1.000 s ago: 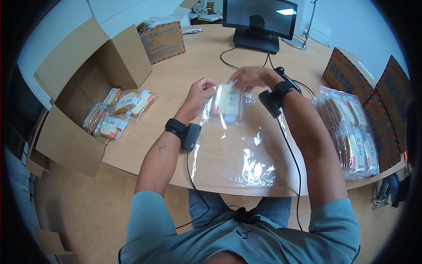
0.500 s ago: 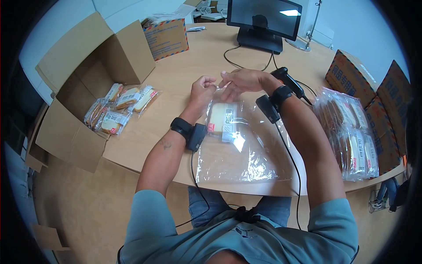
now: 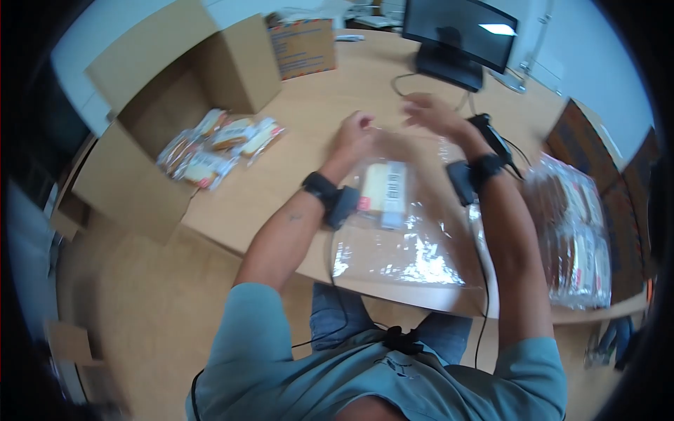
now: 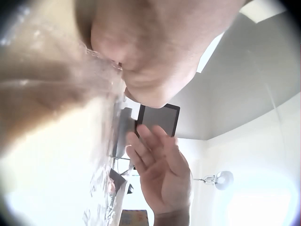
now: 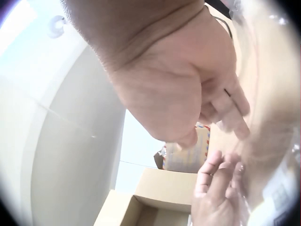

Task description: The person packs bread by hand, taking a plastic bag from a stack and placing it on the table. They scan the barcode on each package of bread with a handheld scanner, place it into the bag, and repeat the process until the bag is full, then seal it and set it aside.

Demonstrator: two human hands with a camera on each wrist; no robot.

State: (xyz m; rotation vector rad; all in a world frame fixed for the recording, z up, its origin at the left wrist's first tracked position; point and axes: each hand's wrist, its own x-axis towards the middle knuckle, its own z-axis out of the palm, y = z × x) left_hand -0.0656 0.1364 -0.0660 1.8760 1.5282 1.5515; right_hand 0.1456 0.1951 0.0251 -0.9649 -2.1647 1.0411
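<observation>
**Bread pack [image 3: 382, 189] and clear bag [image 3: 421, 265] on a curved wood-look bench [image 3: 316, 105]**

So the bag's spread flat near the front edge, shiny with glare, and the bread pack lies within its outline. Left hand [image 3: 354, 137] has its grip closed on the bag's far edge, fingers curled. Right hand [image 3: 432, 116] is open, fingers apart, above the bench just beyond the bag.

Rest of the surface: open carton [image 3: 130, 186] with more wrapped bread [image 3: 232, 133] on the left, striped-edge box [image 3: 305, 49] behind it, black monitor [image 3: 460, 35] at the back, big bundle of bread packs [image 3: 572, 231] on the right. Pale walls, light tan floor [image 3: 168, 295].
</observation>
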